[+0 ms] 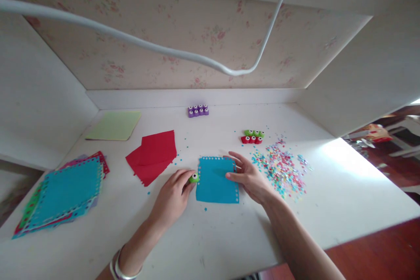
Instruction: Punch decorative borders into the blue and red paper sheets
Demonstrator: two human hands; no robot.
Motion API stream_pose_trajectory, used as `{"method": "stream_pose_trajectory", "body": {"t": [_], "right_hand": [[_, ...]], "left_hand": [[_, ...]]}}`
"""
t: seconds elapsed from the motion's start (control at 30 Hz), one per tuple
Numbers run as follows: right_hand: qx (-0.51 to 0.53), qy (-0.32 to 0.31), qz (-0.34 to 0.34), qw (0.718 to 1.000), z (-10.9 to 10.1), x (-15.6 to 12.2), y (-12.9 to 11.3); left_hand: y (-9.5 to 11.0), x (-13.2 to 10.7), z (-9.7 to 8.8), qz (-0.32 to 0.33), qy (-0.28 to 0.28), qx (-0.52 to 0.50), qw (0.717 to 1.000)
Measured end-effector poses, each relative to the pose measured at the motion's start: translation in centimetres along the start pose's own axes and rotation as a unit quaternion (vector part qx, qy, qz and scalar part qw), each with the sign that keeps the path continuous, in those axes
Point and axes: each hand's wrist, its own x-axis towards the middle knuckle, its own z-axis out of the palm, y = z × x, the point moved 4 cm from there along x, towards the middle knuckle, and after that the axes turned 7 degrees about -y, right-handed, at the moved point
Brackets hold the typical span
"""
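On a white table (229,236), blue paper (216,183) lying flat, left hand (172,197) pinching a green punch (194,178) at the paper's left edge, right hand (254,179) loosely open, thumb over the right edge

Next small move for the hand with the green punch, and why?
Probably have the left hand slide the green punch slightly nearer along the left edge of the blue paper. Holes line the top and right edges, while the left edge looks plain below the punch. The right hand rests at the paper's right side, so it can likely steady it.
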Motion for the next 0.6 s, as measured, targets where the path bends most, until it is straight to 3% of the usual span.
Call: {"method": "stream_pose_trajectory", "body": {"t": [0.13, 0.3, 0.47, 0.6], "right_hand": [[-0.05, -0.024, 0.021, 0.998, 1.0, 0.1, 0.6], [-0.226, 0.101, -0.063, 0.967, 0.1, 0.0, -0.5], [-0.185, 0.12, -0.039, 0.974, -0.4, -0.1, -0.4], [-0.216, 0.13, -0.045, 0.967, -0.4, 0.1, -0.2]], "left_hand": [[0.2, 0.0, -0.1, -0.001, 0.0, -0.005, 1.0], [0.1, -0.1, -0.4, -0.028, 0.002, -0.038, 0.999], [-0.1, -0.2, -0.7, -0.062, -0.006, -0.041, 0.997], [0.0, -0.2, -0.7, -0.057, -0.017, -0.041, 0.997]]}}
